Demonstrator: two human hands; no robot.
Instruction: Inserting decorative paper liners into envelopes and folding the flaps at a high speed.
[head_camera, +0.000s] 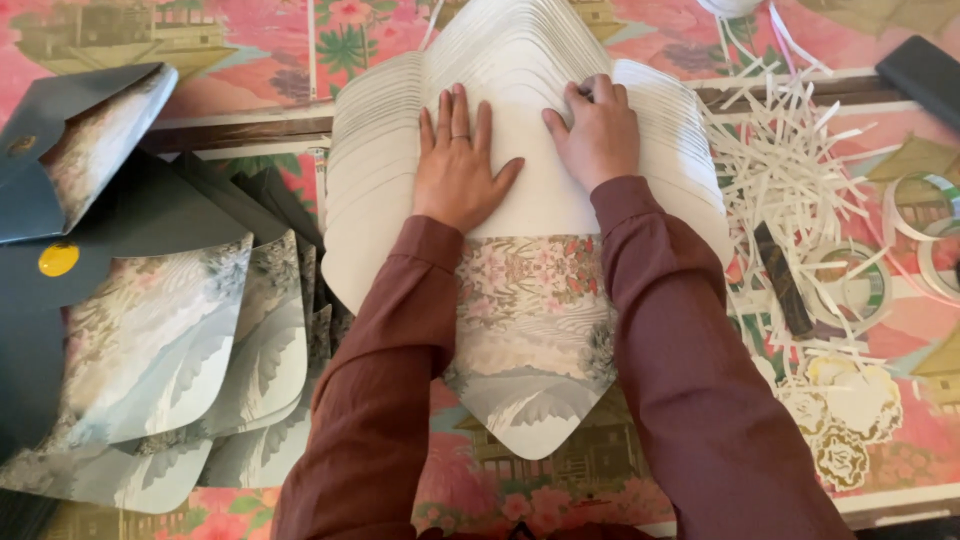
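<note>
The top of the fanned white paper stack (520, 60) ran out past the upper edge. Both forearms covered the sides of the printed envelope (530, 340) beneath them. A dark object (925, 75) at the right edge was cut off, its kind unclear. Grey envelopes (60, 150) continued beyond the left edge.

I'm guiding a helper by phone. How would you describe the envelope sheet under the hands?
Find the fanned stack of white sheets at the table's middle. The envelope sheet lies on its near side, its pointed flap showing a pale landscape print, while the neighbours show white.
</note>
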